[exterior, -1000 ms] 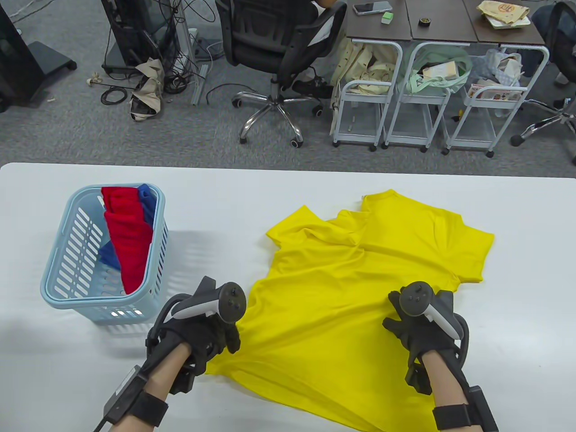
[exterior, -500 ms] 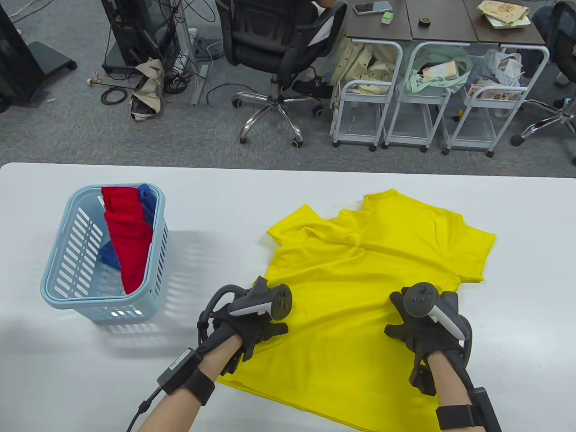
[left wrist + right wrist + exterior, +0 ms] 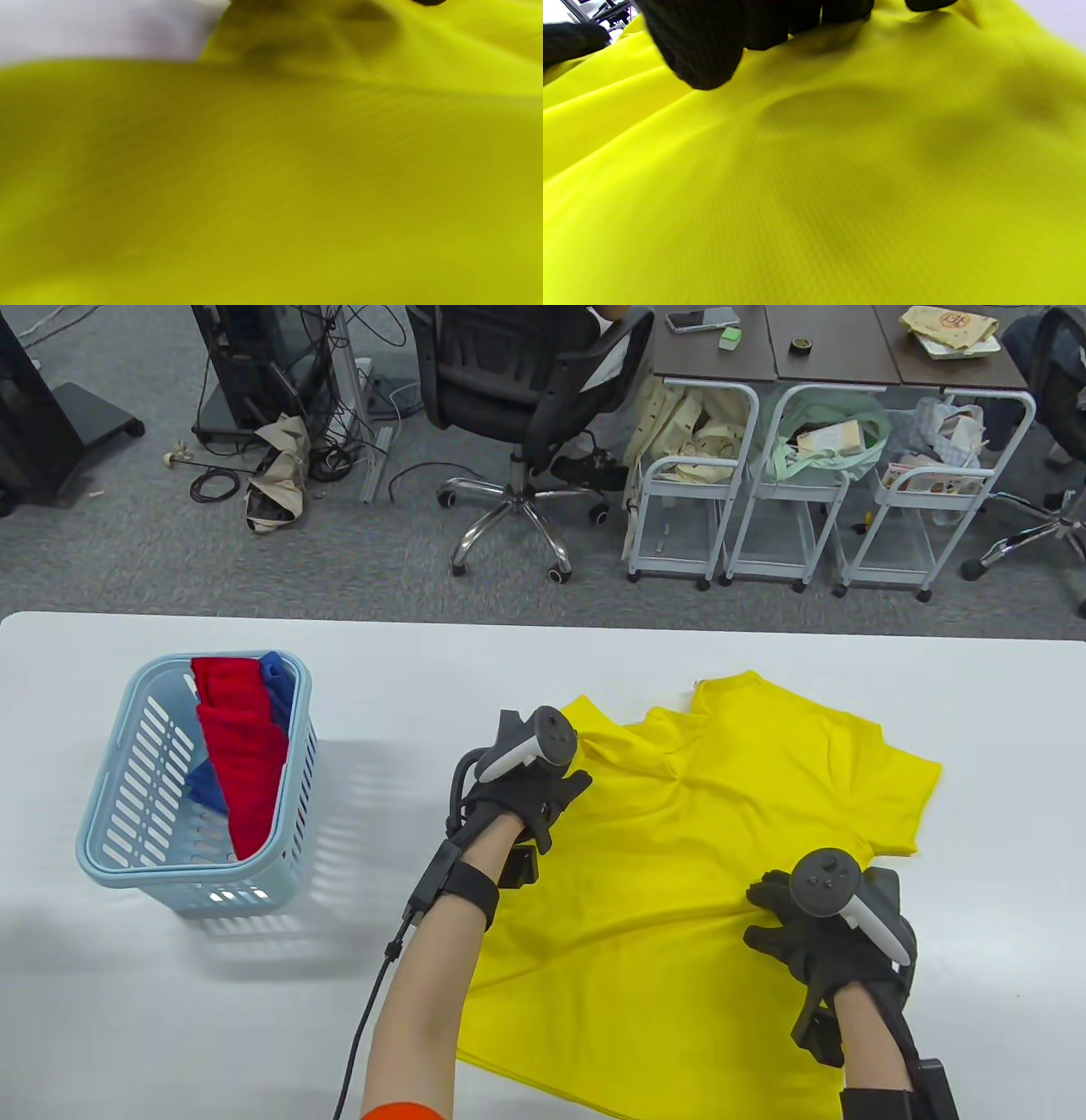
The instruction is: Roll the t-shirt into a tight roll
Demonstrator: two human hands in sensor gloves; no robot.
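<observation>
T-shirt [image 3: 704,848]: yellow, spread unrolled and creased on the white desk [image 3: 976,712], right of centre.
Long axis: runs from the near desk edge to the far side; collar and sleeves point away from the person.
Left hand [image 3: 530,797]: fingers spread, resting flat on the left sleeve.
Right hand [image 3: 806,937]: fingers extended, pressing the cloth near the right side.
Basket [image 3: 106,848]: light blue, at left, holding red and blue cloth.

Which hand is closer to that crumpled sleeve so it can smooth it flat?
Probably the left hand: it rests beside the rumpled sleeve of the yellow t-shirt. The right hand lies lower, near the opposite side.
</observation>
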